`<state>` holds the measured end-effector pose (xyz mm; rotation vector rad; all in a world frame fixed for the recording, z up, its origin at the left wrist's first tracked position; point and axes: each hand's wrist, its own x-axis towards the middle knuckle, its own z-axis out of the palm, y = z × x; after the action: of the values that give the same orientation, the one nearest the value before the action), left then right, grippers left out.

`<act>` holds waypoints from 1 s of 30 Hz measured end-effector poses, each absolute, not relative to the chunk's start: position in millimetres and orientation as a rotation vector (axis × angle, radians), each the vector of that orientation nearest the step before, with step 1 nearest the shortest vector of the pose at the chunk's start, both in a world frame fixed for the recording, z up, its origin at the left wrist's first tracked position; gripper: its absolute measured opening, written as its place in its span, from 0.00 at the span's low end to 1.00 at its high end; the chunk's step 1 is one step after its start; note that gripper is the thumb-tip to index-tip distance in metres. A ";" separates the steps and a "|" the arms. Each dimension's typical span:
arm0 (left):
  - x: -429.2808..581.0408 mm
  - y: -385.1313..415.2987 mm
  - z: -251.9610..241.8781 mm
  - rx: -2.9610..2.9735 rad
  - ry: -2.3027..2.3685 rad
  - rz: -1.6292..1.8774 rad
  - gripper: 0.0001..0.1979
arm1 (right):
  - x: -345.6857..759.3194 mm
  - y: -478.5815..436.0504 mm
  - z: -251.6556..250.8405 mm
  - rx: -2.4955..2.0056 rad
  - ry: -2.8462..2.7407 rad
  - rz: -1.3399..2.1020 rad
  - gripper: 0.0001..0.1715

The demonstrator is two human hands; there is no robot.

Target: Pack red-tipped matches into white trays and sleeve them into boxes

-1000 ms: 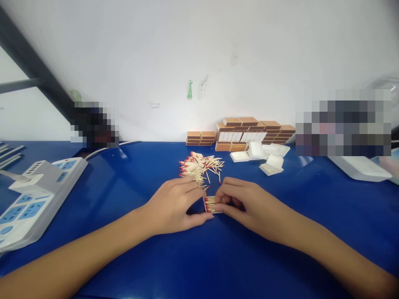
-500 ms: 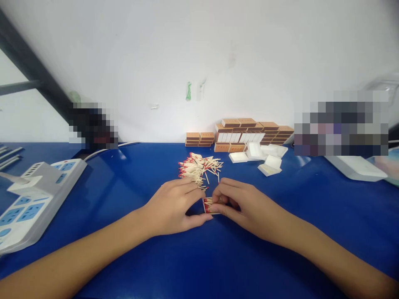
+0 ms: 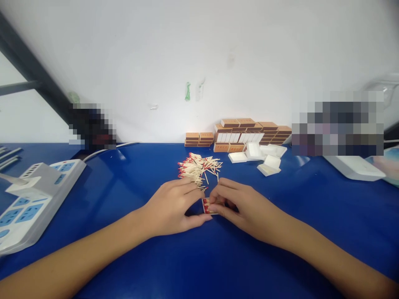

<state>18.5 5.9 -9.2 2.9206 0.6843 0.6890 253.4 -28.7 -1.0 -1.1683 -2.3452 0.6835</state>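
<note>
A small white matchbox tray (image 3: 204, 206) lies between my hands with red-headed matches (image 3: 206, 203) inside. My left hand (image 3: 176, 207) grips the tray's left end, thumb at the near edge and fingers at the far side. Over the right part of the tray, my right hand (image 3: 235, 203) has its fingers curled and its thumb pressed in on the matches, which hides that part. A loose pile of matches (image 3: 195, 166) lies just beyond my hands, heads mostly to the left.
Matchboxes (image 3: 238, 135) are stacked along the wall, with a smaller stack (image 3: 198, 139) beside them. Several white trays (image 3: 254, 150) lie in front. A power strip (image 3: 40, 203) stands at the left on the blue table (image 3: 199, 265). A white device (image 3: 355, 168) is at the right.
My right thumb and fingers have shifted slightly left over the tray, covering more of the matches. My left hand stays at the tray. The view has moved very slightly.
</note>
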 end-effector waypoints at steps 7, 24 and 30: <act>18.8 5.9 -8.3 2.921 0.685 0.703 0.15 | 251.8 -27.4 -2.2 -1.174 -2.366 0.669 0.07; 17.8 4.9 -7.5 2.917 0.689 0.803 0.16 | 266.4 -20.7 1.7 -1.192 -2.280 0.373 0.06; 16.5 2.9 -8.2 2.878 0.757 0.738 0.15 | 270.7 -16.0 6.6 -1.355 -2.092 0.190 0.08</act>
<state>16.5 2.9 -8.2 2.8783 0.7567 0.7383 270.7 -16.0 6.6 -1.3549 -2.0921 0.1896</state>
